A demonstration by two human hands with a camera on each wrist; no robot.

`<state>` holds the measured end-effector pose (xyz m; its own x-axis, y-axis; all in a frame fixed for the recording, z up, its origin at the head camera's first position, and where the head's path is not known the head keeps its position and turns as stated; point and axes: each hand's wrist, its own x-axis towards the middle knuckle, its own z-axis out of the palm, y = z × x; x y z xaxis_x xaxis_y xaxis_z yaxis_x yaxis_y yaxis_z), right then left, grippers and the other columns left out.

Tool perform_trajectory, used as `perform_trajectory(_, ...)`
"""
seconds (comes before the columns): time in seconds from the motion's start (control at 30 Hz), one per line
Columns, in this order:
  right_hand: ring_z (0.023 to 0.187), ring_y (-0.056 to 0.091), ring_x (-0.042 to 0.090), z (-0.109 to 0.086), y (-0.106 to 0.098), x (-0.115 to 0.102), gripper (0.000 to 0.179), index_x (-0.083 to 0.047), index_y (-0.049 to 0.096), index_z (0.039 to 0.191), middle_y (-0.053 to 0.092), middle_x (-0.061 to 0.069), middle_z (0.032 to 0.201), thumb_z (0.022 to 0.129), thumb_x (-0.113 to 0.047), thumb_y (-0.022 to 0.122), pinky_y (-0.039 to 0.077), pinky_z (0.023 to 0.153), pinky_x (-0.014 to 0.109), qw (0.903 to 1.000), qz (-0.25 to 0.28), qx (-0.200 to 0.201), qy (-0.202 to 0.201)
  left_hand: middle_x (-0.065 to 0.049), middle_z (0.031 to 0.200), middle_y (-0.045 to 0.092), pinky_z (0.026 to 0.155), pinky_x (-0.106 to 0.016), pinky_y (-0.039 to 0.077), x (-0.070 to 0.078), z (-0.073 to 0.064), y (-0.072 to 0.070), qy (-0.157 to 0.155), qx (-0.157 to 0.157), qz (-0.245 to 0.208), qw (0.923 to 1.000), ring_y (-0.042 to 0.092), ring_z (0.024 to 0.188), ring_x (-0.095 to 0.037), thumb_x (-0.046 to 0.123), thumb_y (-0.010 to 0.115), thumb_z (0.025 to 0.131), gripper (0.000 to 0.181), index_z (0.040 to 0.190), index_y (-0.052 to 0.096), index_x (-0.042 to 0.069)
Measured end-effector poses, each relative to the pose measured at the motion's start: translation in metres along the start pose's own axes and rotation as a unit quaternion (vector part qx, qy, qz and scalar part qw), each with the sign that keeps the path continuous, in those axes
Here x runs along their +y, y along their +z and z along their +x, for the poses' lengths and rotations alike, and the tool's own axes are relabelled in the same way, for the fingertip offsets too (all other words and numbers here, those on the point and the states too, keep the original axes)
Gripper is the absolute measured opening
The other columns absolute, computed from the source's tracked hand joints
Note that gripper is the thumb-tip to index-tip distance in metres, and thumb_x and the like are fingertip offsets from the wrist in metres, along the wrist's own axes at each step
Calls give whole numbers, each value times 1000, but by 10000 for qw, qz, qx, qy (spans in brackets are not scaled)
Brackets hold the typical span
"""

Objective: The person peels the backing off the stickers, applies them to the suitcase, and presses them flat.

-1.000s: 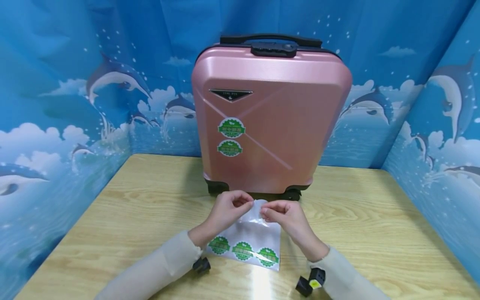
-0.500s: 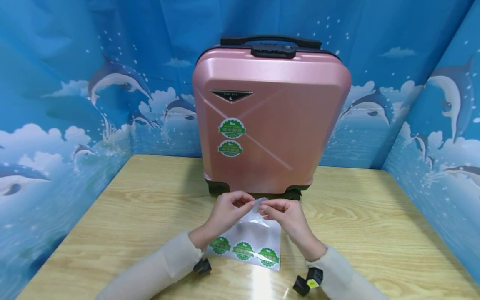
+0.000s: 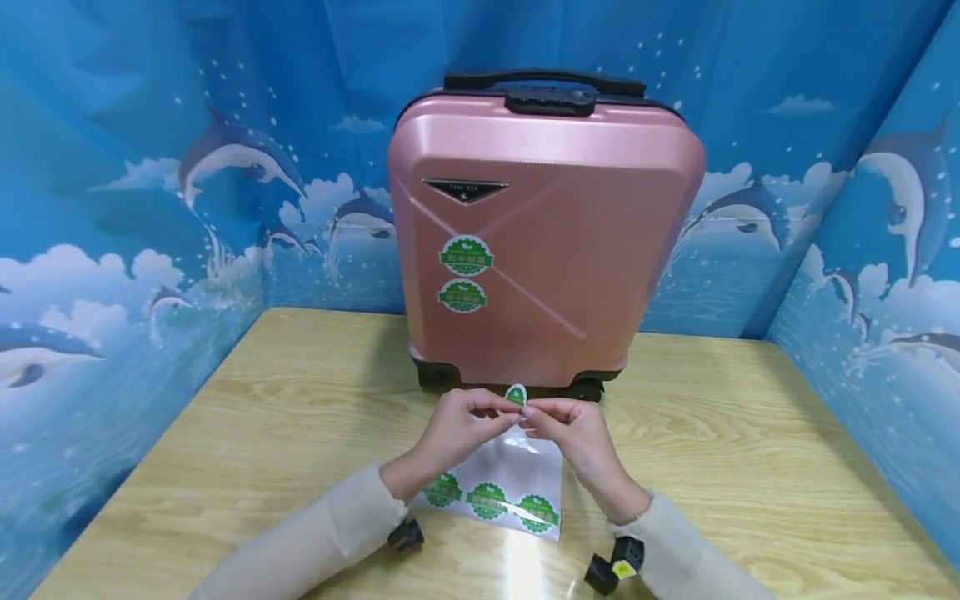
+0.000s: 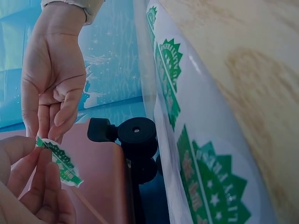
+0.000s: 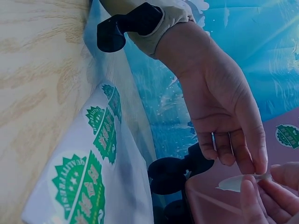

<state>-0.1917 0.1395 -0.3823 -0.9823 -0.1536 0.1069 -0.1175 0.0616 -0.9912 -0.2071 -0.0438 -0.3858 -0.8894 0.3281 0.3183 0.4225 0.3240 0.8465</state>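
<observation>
A round green-and-white sticker (image 3: 516, 394) is held up between both hands in front of the suitcase's base. My left hand (image 3: 459, 425) pinches it from the left, thumb against fingers. From the other side, my right hand (image 3: 573, 427) pinches its edge, and the fingertips of both hands meet there. The left wrist view shows the printed face of the sticker (image 4: 64, 163); the right wrist view shows its pale side nearly edge-on. Under the hands lies a white sticker sheet (image 3: 517, 467) with a row of green stickers near its front edge. Part of it is hidden by the hands.
A pink suitcase (image 3: 600, 250) with a black handle stands upright behind the hands. On its front are two green stickers, an upper sticker (image 3: 467, 256) and a lower sticker (image 3: 462, 296). Blue dolphin-print curtains (image 3: 90, 167) surround the wooden table (image 3: 712, 450).
The sticker has turned from its pale side to show green print in the head view. Both hands have come closer until their fingertips meet. The sheet stays put.
</observation>
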Motion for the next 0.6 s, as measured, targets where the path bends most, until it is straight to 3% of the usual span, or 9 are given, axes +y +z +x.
perform_trajectory(0.37, 79, 70, 27, 1, -2, 0, 24, 14, 65, 103, 69, 24, 94, 88, -4, 64, 56, 71, 31, 9999, 25, 66, 86, 5, 89, 72, 69, -25, 51, -2, 0, 0, -64, -29, 47, 10000, 61, 74, -6, 15, 73, 83, 13, 96, 75, 13)
perform_trajectory(0.6, 74, 70, 21, 2, -4, 0, 21, 16, 64, 101, 69, 24, 89, 88, 0, 61, 57, 69, 30, 9996, 92, 265, 3, 3, 87, 71, 66, -24, 51, -6, 2, -6, -139, 342, -1, 9993, 59, 71, -9, 14, 73, 82, 11, 93, 74, 12)
